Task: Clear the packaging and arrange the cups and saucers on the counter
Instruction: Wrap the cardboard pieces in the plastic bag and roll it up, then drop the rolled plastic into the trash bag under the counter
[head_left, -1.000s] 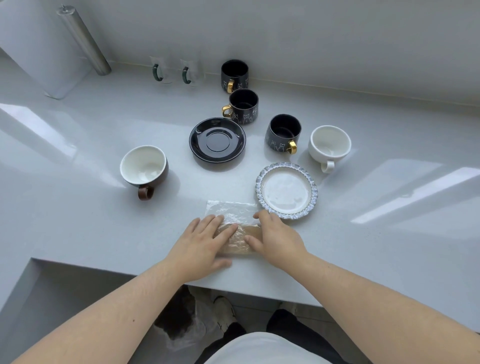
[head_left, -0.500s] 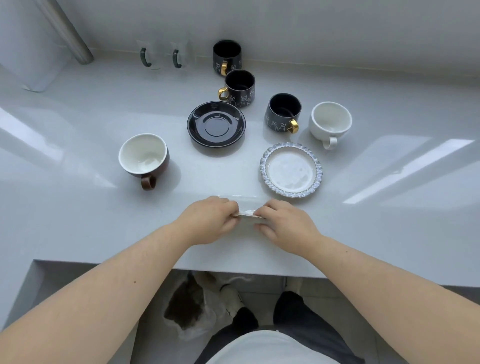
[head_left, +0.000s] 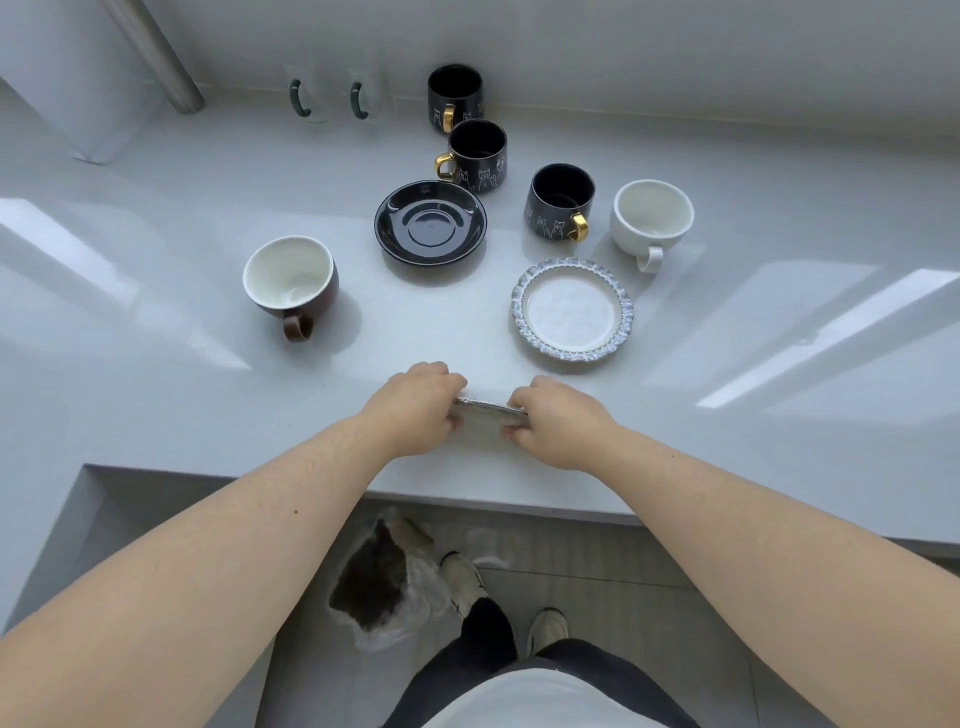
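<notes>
— Which step are you on?

— Clearing the packaging, I judge. My left hand (head_left: 415, 408) and right hand (head_left: 553, 421) each pinch one end of a flat, folded packet of plastic wrapping (head_left: 488, 410), fingers clenched on it, just above the bench (head_left: 156, 395) near its front edge. The cups and saucers are not yet paired.

— What does the next move need?

— A place for the wrapping. A plastic bag (head_left: 384, 587) sits open on the floor below the front edge, beside my shoes, so probably a short carry down and a release there. After that, cups onto saucers.

— Where do those stand?

— The black saucer (head_left: 430, 223) is mid-bench, the frilled white saucer (head_left: 571, 309) to its right, nearer the front. Three black cat mugs with gold handles (head_left: 477, 153) run from the back edge toward it. The plain white cup (head_left: 652, 221) sits to the right, the brown cup (head_left: 291, 278) to the left.

— And the room?

— A glossy pale bench with streaks of window light, a white wall behind, two glass mugs with green handles (head_left: 332, 96) at the back, and a tiled floor.
</notes>
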